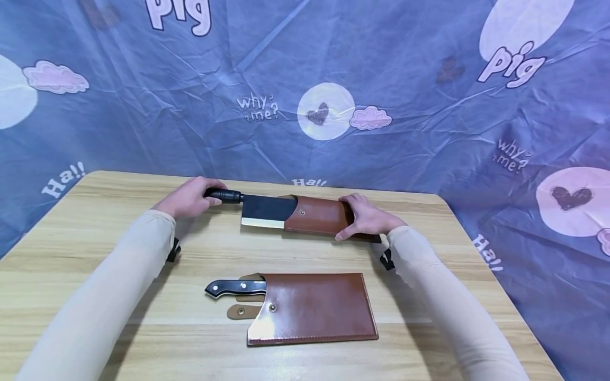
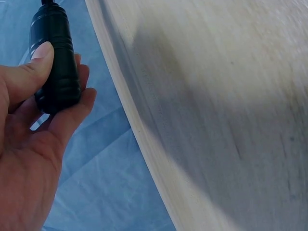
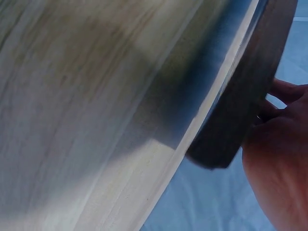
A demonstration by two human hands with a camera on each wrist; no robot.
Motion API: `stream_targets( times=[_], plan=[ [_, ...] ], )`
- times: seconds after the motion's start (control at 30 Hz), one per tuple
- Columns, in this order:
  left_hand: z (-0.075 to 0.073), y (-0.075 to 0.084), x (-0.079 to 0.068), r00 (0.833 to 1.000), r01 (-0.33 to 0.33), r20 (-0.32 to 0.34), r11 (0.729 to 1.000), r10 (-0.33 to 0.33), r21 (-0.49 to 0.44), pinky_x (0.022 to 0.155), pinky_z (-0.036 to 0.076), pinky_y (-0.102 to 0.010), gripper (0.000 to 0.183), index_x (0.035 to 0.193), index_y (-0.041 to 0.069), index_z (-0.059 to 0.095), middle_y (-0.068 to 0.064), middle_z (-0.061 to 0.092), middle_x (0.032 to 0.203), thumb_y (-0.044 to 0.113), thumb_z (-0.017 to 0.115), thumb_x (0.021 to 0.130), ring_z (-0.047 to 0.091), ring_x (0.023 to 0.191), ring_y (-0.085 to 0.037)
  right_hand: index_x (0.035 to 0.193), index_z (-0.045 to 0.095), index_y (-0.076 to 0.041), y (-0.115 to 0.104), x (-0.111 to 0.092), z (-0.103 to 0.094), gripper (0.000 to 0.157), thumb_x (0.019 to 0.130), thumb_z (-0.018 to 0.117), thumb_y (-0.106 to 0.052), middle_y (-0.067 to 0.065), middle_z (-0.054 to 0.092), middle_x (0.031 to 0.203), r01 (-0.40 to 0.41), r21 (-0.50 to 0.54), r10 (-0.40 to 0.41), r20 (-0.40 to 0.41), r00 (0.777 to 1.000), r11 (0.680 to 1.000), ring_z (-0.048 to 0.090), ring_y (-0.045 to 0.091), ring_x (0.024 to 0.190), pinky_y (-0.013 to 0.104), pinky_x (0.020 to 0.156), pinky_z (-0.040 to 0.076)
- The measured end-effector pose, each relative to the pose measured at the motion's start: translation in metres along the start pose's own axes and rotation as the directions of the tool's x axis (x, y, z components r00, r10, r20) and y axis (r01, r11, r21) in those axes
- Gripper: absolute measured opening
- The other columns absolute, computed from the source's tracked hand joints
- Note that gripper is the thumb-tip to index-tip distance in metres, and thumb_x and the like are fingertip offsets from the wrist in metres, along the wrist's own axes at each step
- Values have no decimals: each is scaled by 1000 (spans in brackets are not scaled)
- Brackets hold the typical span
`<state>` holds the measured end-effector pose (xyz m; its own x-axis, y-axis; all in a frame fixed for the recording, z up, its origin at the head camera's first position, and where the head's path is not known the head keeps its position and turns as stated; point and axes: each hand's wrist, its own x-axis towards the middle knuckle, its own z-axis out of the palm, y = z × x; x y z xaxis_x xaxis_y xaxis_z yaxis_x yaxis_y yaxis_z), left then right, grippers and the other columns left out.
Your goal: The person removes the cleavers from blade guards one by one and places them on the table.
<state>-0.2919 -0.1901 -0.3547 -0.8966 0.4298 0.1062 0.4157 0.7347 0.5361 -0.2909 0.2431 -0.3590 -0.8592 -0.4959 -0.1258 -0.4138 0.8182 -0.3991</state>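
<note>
A cleaver with a dark blade and a bright edge lies across the back of the table. My left hand grips its ridged black handle, thumb along the near side. The front part of the blade is hidden inside a brown leather sheath with a metal snap. At the sheath's far right end, my right hand holds it, thumb on the near side and fingers on the far side. In the right wrist view, the dark sheath end overlaps the table edge, and much of that hand is cut off.
Nearer me lies a second cleaver, its black riveted handle pointing left and its blade inside a larger brown sheath. A snap strap sticks out beside that handle. Behind the wooden table hangs a blue printed cloth.
</note>
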Motion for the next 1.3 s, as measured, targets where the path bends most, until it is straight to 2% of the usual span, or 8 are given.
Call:
stream_targets(
  times=[0.47,0.87,1.3],
  plan=[
    [0,-1,-1,1000,-23,-11,1000,23,-11,87,37,-44,33,114,-1,56,-16,58,106,5,62,82,52,93,-28,136,27,-8,4,-3,2,112,51,77,-60,9,29,129,4,20,-4,-2,1000,1000,27,24,119,45,96,28],
    [-1,-6,-7,999,-28,-29,999,28,19,88,36,-43,31,112,1,57,-15,58,106,5,62,82,51,95,-27,136,27,-7,0,-2,4,112,51,77,-60,9,30,128,14,7,-14,-11,1000,1000,27,24,119,45,95,29],
    [-2,-8,-9,999,-30,-36,999,29,-26,88,35,-44,34,114,1,58,-16,58,109,5,64,81,51,96,-28,137,26,-8,0,-3,0,114,51,76,-61,9,29,130,7,16,-7,0,1000,1000,26,24,119,45,95,29]
  ],
)
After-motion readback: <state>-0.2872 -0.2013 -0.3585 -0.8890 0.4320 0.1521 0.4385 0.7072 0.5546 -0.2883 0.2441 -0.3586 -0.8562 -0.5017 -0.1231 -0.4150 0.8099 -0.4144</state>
